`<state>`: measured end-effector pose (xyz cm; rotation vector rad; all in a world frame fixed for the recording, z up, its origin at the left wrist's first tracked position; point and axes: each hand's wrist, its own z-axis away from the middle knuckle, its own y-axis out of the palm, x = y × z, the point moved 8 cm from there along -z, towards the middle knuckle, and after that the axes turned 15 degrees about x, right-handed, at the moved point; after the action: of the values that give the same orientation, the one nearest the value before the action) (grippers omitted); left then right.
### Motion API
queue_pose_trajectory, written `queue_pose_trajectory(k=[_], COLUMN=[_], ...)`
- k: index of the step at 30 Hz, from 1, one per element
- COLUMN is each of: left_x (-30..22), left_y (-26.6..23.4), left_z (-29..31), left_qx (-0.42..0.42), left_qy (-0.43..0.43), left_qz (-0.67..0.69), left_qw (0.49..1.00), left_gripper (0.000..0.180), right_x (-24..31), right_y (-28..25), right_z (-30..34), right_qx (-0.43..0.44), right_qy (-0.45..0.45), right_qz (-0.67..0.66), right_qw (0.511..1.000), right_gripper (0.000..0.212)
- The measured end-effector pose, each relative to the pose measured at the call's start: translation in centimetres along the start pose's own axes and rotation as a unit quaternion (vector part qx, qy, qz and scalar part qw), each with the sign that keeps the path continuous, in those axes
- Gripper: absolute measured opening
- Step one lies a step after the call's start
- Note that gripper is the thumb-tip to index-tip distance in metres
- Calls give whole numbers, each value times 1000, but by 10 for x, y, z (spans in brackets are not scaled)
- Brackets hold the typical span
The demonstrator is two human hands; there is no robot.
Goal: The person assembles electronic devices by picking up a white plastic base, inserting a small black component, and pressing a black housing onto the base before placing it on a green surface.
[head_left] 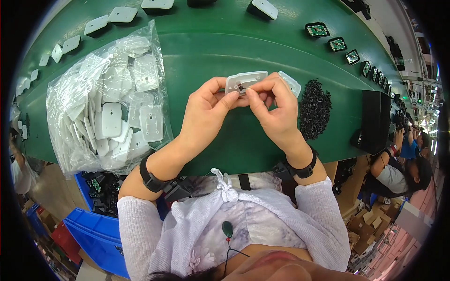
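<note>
Over the green table (pixel 201 56), my left hand (pixel 209 100) grips a white plastic cover (pixel 252 78) by its left and lower edge, tilted up toward me. The closed fingertips of my right hand (pixel 276 105) press on a small black piece (pixel 241 88) at the cover's face; the fingers partly hide it. Just behind my right hand lies a second white cover (pixel 291 83), partly covered by the hand. To the right of that hand is a heap of small black pieces (pixel 315 110).
A clear plastic bag (pixel 157 56) full of white covers lies at left. Along the table's far side run black housings, some with white lids (pixel 123 15), others showing green circuit boards (pixel 317 30). A black box (pixel 375 122) stands right. Blue bins (pixel 93 234) sit below left. A co-worker (pixel 398 173) is at far right.
</note>
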<state>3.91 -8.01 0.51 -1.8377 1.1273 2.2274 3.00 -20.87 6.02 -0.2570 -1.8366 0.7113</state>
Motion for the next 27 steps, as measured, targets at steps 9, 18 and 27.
queue_pose_trajectory(k=[9,18,27], left_x=[-9,-16,-7], left_y=[9,4,7], left_z=[1,-2,0], left_qx=[22,16,46], left_qy=[81,74,16], left_qz=[-67,-52,-57], left_qw=[994,996,997], left_gripper=[10,11,19], right_x=[-15,9,-8], right_y=[6,-9,-6], right_z=[8,8,0], right_qx=[-49,-53,43], right_qy=[69,-79,41], right_qz=[-140,62,-85], right_qw=[987,993,995], right_gripper=[10,18,23])
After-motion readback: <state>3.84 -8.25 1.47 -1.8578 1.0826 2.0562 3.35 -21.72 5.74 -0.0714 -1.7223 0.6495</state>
